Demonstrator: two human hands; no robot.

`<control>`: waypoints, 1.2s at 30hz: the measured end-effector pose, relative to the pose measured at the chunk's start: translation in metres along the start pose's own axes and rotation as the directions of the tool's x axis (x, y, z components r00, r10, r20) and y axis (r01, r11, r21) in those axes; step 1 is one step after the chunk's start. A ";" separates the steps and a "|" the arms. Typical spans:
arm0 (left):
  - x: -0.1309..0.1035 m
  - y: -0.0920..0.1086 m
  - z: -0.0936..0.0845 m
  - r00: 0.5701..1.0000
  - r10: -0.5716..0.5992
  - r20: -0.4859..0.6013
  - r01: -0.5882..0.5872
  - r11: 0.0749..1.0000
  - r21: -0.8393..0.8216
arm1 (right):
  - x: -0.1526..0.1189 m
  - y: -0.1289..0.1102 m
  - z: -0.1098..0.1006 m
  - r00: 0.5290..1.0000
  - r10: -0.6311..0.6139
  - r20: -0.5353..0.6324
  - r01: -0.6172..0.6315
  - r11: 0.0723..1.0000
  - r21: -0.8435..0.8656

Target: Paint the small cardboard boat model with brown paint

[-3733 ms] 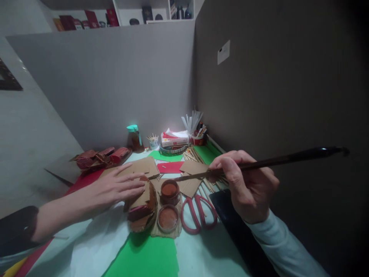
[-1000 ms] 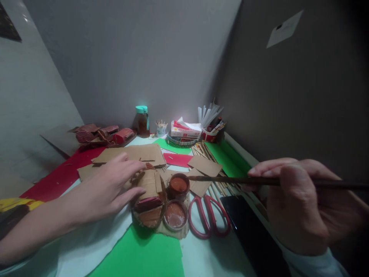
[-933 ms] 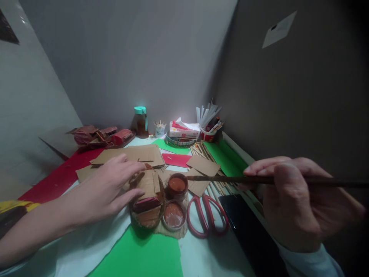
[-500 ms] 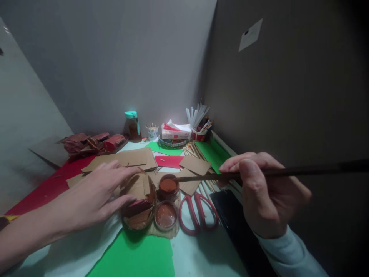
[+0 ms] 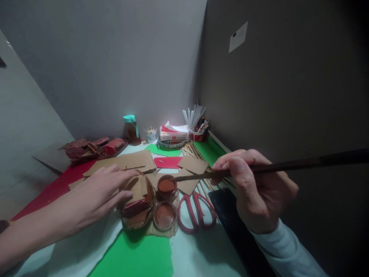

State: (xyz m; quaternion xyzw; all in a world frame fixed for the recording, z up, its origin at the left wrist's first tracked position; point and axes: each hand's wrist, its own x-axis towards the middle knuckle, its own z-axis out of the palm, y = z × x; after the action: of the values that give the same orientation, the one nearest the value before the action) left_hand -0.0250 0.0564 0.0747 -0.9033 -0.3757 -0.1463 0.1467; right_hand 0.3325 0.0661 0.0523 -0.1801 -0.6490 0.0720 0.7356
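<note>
My right hand pinches a long dark paintbrush, held almost level. Its tip reaches the rim of an open jar of brown paint. In front of that jar lies a round lid smeared with the same brown. My left hand holds the left side of a small cardboard model, thumb and forefinger at its edge. The model has layered, partly brown-painted cardboard and a dark red ridged strip. Red-handled scissors lie right of the lid.
A black phone lies under my right hand. Cardboard sheets, green paper and thin sticks cover parts of the table. Behind stand a teal-capped bottle, a tissue box and red painted models.
The view has shifted slightly, moving things a little left. The brush tip stays at the paint jar, and my left hand keeps its place at the cardboard model.
</note>
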 end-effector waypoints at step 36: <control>0.007 0.018 -0.002 0.871 -0.369 0.325 0.432 0.890 -0.148 | 0.001 -0.002 0.000 0.999 0.018 0.043 -0.017 1.000 -0.023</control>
State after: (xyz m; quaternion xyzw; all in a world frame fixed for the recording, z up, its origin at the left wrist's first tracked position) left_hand -0.0078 0.0477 0.0767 -0.8270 -0.5547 -0.0805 -0.0423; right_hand 0.3327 0.0645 0.0538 -0.1925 -0.6638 0.0748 0.7188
